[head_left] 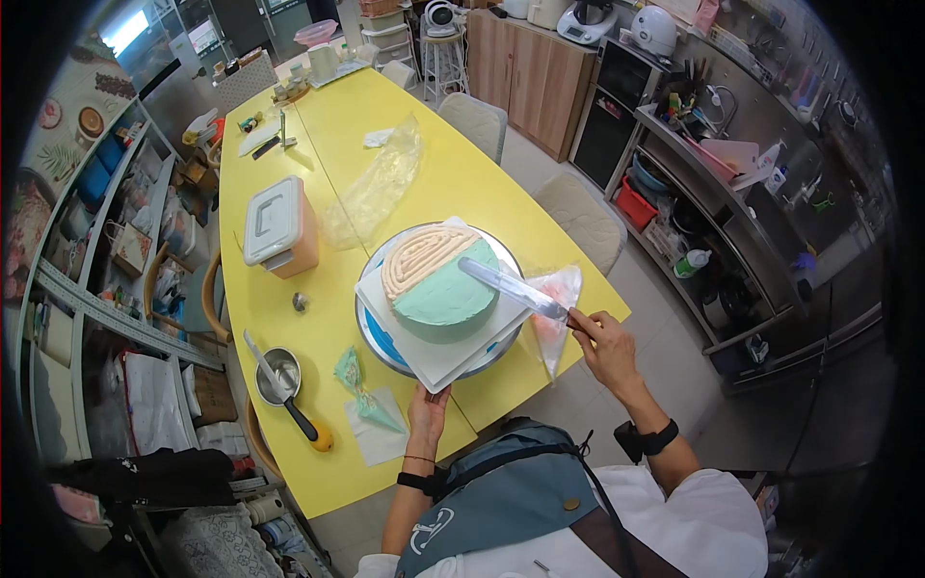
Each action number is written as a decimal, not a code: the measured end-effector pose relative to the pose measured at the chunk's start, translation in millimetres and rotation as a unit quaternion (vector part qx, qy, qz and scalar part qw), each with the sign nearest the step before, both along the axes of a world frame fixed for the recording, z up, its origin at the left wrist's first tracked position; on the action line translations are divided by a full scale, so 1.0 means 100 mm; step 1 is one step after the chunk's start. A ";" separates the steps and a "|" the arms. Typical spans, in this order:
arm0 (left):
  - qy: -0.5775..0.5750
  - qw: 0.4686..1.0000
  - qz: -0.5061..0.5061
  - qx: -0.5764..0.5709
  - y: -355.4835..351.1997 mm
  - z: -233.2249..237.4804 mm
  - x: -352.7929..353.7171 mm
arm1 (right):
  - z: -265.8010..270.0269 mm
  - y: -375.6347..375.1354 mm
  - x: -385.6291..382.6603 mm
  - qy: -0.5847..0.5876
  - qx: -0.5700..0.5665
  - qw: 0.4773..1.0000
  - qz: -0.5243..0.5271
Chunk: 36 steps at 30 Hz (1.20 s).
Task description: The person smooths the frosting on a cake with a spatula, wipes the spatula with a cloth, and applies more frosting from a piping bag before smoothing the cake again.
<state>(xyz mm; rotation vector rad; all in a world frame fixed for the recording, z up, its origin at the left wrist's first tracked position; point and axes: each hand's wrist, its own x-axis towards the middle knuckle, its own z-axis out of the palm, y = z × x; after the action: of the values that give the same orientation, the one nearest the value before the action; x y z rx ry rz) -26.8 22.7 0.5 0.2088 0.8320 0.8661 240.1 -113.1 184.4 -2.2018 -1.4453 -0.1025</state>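
A round cake point(445, 306) has mint-green frosting on one part of its top and down its near side. Curved lines of peach cream point(419, 255) cover the other part. It sits on a square white cake board point(424, 364) on a turntable point(370, 337). My right hand point(605, 349) is closed round the handle of an icing spatula point(515, 289), whose long blade lies over the green top. At the board's near corner is my left hand point(427, 416), fingers closed at the edge and partly hidden beneath it.
Left on the table point(337, 472) are a small saucepan point(279, 374) with a spatula in it, a green piping bag point(358, 385) and a lidded tub point(279, 229). A pink piping bag point(557, 313) lies right of the turntable. Behind is a clear plastic sheet point(381, 188); chairs point(578, 217) line the right side.
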 end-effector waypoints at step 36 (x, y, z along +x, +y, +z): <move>-0.009 1.000 -0.001 0.004 0.00 -0.02 -0.01 | -0.14 -0.11 -0.19 0.106 -0.006 0.994 0.008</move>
<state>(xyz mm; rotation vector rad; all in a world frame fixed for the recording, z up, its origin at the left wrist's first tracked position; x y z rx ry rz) -28.0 22.6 -1.7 0.2077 0.8117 0.8681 221.4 -123.7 170.2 -2.1377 -1.3474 0.1402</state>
